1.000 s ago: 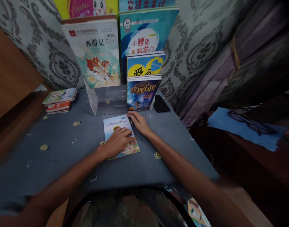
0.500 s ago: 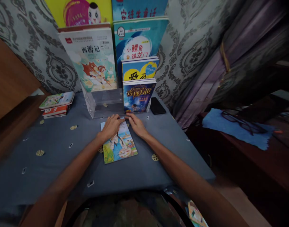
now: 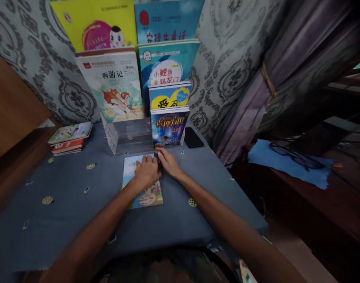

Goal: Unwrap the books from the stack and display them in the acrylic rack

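Your left hand (image 3: 147,173) lies flat on the book (image 3: 144,196) on the table (image 3: 64,204); right hand (image 3: 168,162) touches its far corner, both grips spread. Lifting it would need an edge pinch.

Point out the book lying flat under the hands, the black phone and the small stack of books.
flat book (image 3: 146,196), head view, lower part of cover.
black phone (image 3: 193,137), head view, middle of its face.
stack of books (image 3: 70,133), head view, top book's cover.

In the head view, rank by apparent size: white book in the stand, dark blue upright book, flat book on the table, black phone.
1. white book
2. dark blue upright book and flat book look alike; left hand hides part of the flat one.
3. black phone
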Available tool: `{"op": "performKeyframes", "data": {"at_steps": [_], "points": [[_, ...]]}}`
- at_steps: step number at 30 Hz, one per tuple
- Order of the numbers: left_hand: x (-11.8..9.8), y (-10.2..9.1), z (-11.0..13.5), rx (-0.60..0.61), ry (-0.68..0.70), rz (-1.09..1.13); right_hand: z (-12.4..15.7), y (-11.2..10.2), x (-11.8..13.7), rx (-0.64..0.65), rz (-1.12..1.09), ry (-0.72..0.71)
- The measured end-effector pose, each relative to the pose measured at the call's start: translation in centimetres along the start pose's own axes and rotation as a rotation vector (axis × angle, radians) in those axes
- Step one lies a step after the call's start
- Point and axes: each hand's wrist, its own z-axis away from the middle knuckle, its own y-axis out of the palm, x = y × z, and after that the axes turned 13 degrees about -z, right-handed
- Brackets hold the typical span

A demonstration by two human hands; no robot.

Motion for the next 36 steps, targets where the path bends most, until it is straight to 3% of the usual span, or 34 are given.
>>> {"op": "performKeyframes", "data": {"at_steps": [6,9,14,17,21,24,29,36], "points": [[7.1,0.9,2.7,0.048,0.505,0.147,0.1,0.1,0.2,0.024,0.065,0.019],[9.5,1.1,3.9,0.062,0.563,0.215,0.1,0.3,0.6,0.068,0.066,0.021],[8.4,1.0,4.4,0.077,0.418,0.198,0.4,0.5,1.7,0.107,0.037,0.029],[7.7,1.0,5.1,0.101,0.172,0.112,0.8,0.5,2.3,0.143,0.054,0.021],[8.5,1.4,7.4,0.199,-0.214,0.05,1.2,0.8,3.2,0.178,0.129,0.006],[9.0,1.8,9.3,0.239,-0.328,0.033,1.5,1.3,3.8,0.185,0.158,0.008],[9.1,2.5,10.7,0.247,-0.272,0.015,3.0,1.9,4.9,0.15,0.195,0.023],[9.6,2.6,9.0,0.189,0.033,0.072,6.8,-0.1,5.3,0.157,0.345,-0.005]]}}
